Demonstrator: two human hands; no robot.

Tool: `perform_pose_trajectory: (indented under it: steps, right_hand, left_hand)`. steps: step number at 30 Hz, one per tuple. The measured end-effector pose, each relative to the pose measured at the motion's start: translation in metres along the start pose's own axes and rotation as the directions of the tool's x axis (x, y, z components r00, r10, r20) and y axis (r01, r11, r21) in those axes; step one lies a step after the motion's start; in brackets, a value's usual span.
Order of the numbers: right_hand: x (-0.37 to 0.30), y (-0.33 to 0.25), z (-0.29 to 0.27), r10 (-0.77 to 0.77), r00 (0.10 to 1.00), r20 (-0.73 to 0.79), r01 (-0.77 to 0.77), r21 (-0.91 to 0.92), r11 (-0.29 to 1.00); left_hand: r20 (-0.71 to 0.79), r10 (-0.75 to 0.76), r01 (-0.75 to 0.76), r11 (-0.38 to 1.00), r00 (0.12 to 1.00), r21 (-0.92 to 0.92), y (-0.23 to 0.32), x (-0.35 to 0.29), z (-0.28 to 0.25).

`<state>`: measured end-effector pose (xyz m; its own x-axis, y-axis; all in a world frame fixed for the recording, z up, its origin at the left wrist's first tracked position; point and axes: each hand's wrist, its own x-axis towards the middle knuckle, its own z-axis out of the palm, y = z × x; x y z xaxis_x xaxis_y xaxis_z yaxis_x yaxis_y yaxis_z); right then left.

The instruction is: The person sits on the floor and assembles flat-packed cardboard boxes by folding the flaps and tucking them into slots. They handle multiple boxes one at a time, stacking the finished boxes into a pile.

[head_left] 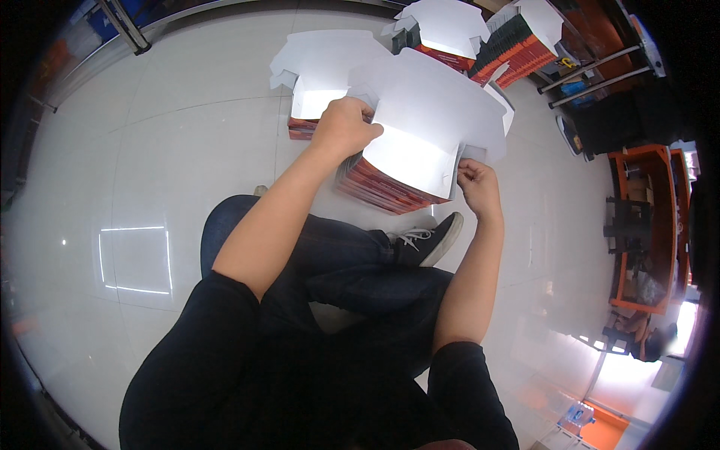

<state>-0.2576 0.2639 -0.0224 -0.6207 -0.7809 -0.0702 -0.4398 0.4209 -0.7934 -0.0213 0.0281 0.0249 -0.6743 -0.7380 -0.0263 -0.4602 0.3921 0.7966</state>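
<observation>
A stack of nested cardboard boxes (390,191) stands on the floor in front of me, red and dark outside. Its top box (420,146) is white inside, with the lid flap raised away from me. My left hand (346,129) is closed on that box's left side wall, thumb over the rim. At the opposite side, my right hand (478,184) pinches the right wall near the front corner, its fingertips partly hidden. Just left of this stack, another stack of open boxes (322,94) with a white raised lid sits close by.
Farther back are a third stack of open boxes (442,34) and a row of nested red-and-dark boxes (517,49). My crossed legs and a dark shoe (429,240) lie close before the stack. An orange shelf unit (649,225) and a person's shoe (571,136) are at right.
</observation>
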Motion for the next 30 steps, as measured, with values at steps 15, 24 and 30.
perform_pose_trajectory:
  steps: [15,24,30]
  right_hand:
    - [-0.037,-0.039,0.006,-0.135,0.99,0.039,0.141,-0.237,0.961]
    - [-0.048,-0.031,0.068,-0.263,0.963,-0.053,0.23,-0.338,0.913]
    - [-0.049,-0.043,0.05,-0.1,0.995,0.013,0.101,-0.164,0.981]
  left_hand:
    - [0.038,0.014,-0.018,0.994,0.999,0.107,0.021,-0.008,-0.021]
    - [-0.049,0.033,-0.032,0.999,0.998,0.007,-0.016,0.012,-0.01]
    - [-0.146,0.196,-0.139,0.933,0.97,0.332,0.018,-0.011,-0.018]
